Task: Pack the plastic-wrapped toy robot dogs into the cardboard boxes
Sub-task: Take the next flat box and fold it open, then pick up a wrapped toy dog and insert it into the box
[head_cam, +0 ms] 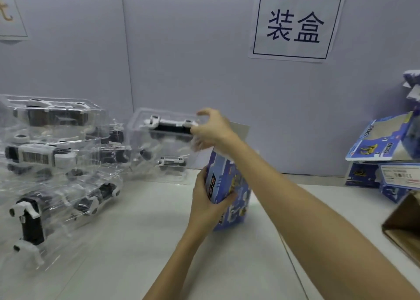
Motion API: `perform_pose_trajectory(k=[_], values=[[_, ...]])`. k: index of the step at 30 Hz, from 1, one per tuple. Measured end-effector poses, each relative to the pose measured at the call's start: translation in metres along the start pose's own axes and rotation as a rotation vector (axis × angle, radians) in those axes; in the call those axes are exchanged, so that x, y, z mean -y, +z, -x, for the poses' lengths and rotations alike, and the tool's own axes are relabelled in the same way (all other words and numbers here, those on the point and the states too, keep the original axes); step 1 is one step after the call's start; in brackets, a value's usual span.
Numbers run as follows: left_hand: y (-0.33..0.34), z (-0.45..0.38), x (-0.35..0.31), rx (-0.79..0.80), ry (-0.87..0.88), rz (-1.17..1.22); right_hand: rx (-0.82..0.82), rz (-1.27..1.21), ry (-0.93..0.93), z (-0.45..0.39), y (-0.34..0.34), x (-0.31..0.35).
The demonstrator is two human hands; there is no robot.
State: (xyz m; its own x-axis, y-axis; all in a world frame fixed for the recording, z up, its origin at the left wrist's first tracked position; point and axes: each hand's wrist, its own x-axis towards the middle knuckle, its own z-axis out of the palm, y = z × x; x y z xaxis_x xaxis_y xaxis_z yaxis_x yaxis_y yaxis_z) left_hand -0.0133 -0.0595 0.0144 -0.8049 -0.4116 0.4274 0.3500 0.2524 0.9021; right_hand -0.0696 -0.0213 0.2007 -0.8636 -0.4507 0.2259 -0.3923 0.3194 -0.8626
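Right hand (212, 129): fingers (205, 112) curled over the near corner of a clear plastic-wrapped toy robot dog (163, 142), thumb below, gripping its edge; some motion blur. Left hand (208, 199): fingers wrapped round the left side of an upright blue cardboard box (229, 193), thumb (227, 199) across its front face. Box stands on the desk (141, 243), top flap open and raised behind the right wrist. Right forearm crosses above the box's open top.

Surface: pale grey-white desk against a plain grey-lilac wall panel (193, 49). White paper sign (295, 25) with two dark characters in a frame is fixed to the wall, upper right.

Containers: the gripped dog pack stands at the back of the desk, just left of the box. Further left, a stack of dog packs (56, 145), black-and-white toys inside clear shells, one lying tilted at the front. Far right, a pile of blue printed boxes (386, 154), some flattened. Brown carton (402, 227), open, at the right edge; contents cannot be seen.
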Motion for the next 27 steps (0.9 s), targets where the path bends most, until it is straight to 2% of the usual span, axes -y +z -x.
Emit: perform_pose_trajectory(k=[2,6,8,11,13,17,19,21,24,27], values=[[-0.001,-0.008,0.004,-0.063,0.074,-0.143,-0.114,-0.063,-0.016,-0.004,-0.031,0.01],[-0.016,-0.014,0.018,-0.225,0.298,-0.625,-0.231,-0.274,-0.014,-0.006,-0.078,0.018],[-0.032,-0.015,0.031,-0.134,0.359,-0.805,-0.274,-0.313,-0.01,-0.004,-0.094,0.014],[-0.049,-0.015,0.042,0.159,0.256,-0.859,-0.288,-0.338,0.025,0.003,-0.106,-0.01],[-0.048,-0.012,0.044,0.235,0.162,-0.887,-0.284,-0.338,0.077,0.007,-0.106,-0.035],[-0.023,0.0,0.04,0.12,0.024,-0.976,-0.278,-0.281,0.183,0.013,-0.098,-0.09],[-0.01,0.004,0.036,0.083,0.007,-1.048,-0.278,-0.22,0.206,0.018,-0.095,-0.112],[-0.006,0.004,0.032,0.05,0.02,-1.013,-0.281,-0.184,0.23,0.023,-0.095,-0.128],[-0.01,0.001,0.03,0.046,0.026,-0.947,-0.229,-0.29,0.269,0.036,-0.104,-0.142],[-0.018,0.0,0.027,-0.031,0.03,-0.877,-0.049,-0.459,0.286,0.055,-0.122,-0.157]])
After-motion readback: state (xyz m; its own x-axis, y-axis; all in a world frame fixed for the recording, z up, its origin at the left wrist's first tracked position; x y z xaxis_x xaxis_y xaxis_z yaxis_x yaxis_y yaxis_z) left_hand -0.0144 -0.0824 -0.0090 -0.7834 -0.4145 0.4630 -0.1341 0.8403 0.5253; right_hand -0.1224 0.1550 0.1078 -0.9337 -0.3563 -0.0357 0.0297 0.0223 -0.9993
